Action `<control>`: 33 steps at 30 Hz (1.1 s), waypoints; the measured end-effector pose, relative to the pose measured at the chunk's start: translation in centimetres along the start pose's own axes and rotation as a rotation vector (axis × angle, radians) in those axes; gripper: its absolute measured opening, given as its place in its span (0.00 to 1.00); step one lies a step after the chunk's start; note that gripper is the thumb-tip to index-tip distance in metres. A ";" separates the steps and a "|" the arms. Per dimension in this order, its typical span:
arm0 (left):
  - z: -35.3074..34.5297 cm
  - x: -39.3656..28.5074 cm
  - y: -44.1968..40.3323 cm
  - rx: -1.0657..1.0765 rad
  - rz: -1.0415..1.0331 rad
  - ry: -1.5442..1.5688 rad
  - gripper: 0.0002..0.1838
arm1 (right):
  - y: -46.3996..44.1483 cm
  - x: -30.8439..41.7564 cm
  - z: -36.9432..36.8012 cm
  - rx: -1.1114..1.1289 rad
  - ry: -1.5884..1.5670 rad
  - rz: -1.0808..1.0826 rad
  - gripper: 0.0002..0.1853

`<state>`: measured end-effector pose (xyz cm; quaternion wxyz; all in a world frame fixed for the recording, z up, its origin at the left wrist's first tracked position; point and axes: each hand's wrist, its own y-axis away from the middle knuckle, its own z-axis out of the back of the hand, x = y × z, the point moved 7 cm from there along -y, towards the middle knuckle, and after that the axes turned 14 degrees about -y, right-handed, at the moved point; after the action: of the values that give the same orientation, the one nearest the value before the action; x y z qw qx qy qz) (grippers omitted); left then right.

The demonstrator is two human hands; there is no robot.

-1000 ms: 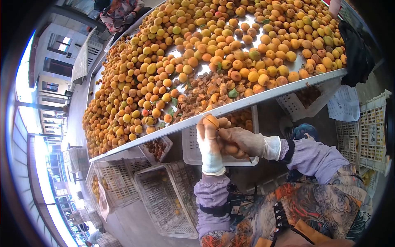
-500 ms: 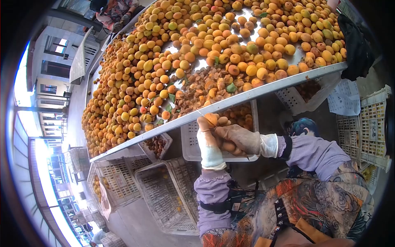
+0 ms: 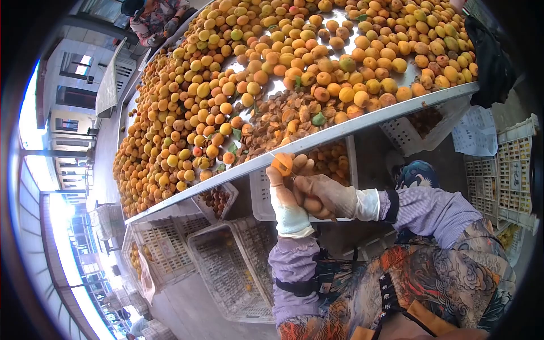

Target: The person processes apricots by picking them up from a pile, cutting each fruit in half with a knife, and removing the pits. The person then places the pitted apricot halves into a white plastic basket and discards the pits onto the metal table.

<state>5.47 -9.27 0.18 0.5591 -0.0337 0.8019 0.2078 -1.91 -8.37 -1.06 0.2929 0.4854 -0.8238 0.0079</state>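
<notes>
My left hand [image 3: 283,190], in a pale glove with bare fingertips, pinches an apricot [image 3: 282,164] just off the table's front edge. A darker orange cut shows on the fruit's side. Right beside it, my right hand [image 3: 327,195] is closed in a fist, its fingers curled next to the left palm. Whatever that fist holds is hidden. Beyond both hands, pits and brown apricot scraps [image 3: 277,116] lie heaped at the metal table's rim [image 3: 391,114]. Below them a white crate [image 3: 263,195] holds orange fruit pieces [image 3: 331,161].
Whole apricots [image 3: 198,90] cover much of the table. Underneath stand a small crate of dark pits [image 3: 215,201] and another white crate [image 3: 405,141]. Stacked plastic crates [image 3: 232,266] are at lower left, more crates [image 3: 515,170] at right. Another person [image 3: 156,20] is at the far left side.
The apricot has turned in my left fingers and now shows its cut side. Both hands have shifted slightly; the right one stays closed beside the left.
</notes>
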 end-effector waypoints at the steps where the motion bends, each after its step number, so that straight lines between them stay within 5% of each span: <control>1: 0.2 0.1 0.0 -0.004 -0.001 0.001 0.30 | 0.0 0.0 -0.1 0.012 -0.013 -0.026 0.24; 7: 1.1 0.5 -0.4 0.101 -0.046 0.036 0.29 | -0.2 -1.1 -0.1 0.003 -0.057 -0.117 0.28; 12: 2.3 0.4 -0.5 -0.061 -0.242 -0.083 0.29 | 0.0 -2.1 -0.1 0.007 -0.076 -0.184 0.29; 21: 3.7 1.7 -1.1 0.008 -0.121 0.081 0.33 | -1.0 -3.3 -0.1 0.081 -0.373 -0.169 0.27; 27: 6.1 2.0 -1.9 -0.072 -0.138 0.263 0.29 | -0.6 -3.4 -0.7 0.055 -0.338 -0.193 0.27; 30: 6.7 1.0 -1.9 -0.075 -0.169 0.329 0.27 | 0.3 -2.0 -0.9 -0.033 -0.056 -0.192 0.25; 33: 6.6 0.6 -2.0 -0.051 -0.182 0.270 0.26 | 0.3 1.4 -1.5 0.116 0.002 0.087 0.20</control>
<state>11.68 -8.56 -2.90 0.4616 -0.1479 0.8580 0.1700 -1.97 -8.91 0.93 0.2644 0.4650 -0.8421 0.0686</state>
